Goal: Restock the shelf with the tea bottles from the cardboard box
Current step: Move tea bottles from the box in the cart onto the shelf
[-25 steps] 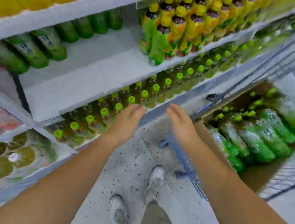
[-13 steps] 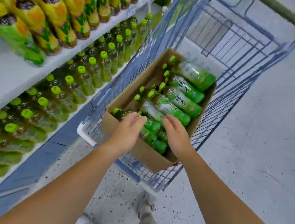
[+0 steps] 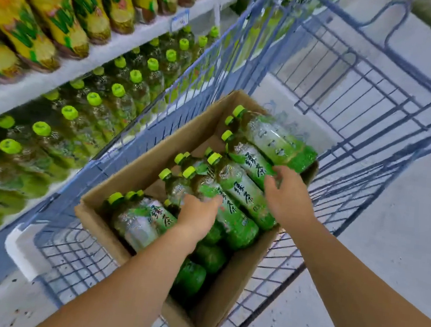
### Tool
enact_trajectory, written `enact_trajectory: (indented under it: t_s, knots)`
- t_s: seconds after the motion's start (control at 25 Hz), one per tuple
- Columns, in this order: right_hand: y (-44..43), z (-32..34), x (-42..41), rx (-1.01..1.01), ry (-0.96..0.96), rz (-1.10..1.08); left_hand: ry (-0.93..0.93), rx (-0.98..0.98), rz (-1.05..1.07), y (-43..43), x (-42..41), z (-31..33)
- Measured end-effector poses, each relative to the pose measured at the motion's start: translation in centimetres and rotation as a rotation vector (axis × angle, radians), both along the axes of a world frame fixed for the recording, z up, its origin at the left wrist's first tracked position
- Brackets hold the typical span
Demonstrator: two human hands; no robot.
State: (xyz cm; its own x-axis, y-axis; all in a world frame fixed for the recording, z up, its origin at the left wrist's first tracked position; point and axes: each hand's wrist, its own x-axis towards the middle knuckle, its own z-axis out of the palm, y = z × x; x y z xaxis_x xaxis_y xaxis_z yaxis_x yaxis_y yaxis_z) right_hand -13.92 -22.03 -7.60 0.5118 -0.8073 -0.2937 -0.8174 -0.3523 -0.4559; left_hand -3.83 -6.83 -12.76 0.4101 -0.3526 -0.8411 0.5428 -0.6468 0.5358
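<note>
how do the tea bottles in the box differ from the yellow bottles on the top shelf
The tea bottles wear green labels; the yellow bottles wear yellow ones. The tea bottles lie on their sides, heaped in the cardboard box; the yellow bottles stand upright in rows on the shelf. Both are labelled drink bottles.

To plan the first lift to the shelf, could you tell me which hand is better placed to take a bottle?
Probably the left hand: its fingers curl over a tea bottle, and the shelf lies on that side.
</note>
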Motion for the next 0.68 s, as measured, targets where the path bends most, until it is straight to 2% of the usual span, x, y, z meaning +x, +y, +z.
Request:
enact_trajectory:
  t_s: [0.16, 0.28, 0.44, 0.56, 0.68]
  knots:
    - [-4.4, 0.6, 2.0, -0.253, 0.032, 0.133, -0.010, 0.106, 0.087, -2.6, -1.1, -2.5]
    - [-6.0, 0.6, 3.5, -0.360, 0.145, 0.211, 0.006, 0.159, 0.293, -4.4, -1.8, -2.4]
    - [-7.7, -0.3, 5.1, -0.261, 0.317, 0.177, 0.019, 0.187, 0.445, -5.6, -2.5, -2.5]
    - [-8.1, -0.7, 6.0, -0.296, 0.489, 0.207, 0.033, 0.120, 0.403, -4.1, -2.5, -2.9]
    - [-7.5, -0.3, 6.2, -0.128, 0.425, 0.117, 0.046, 0.038, 0.363, -2.1, -2.0, -2.3]
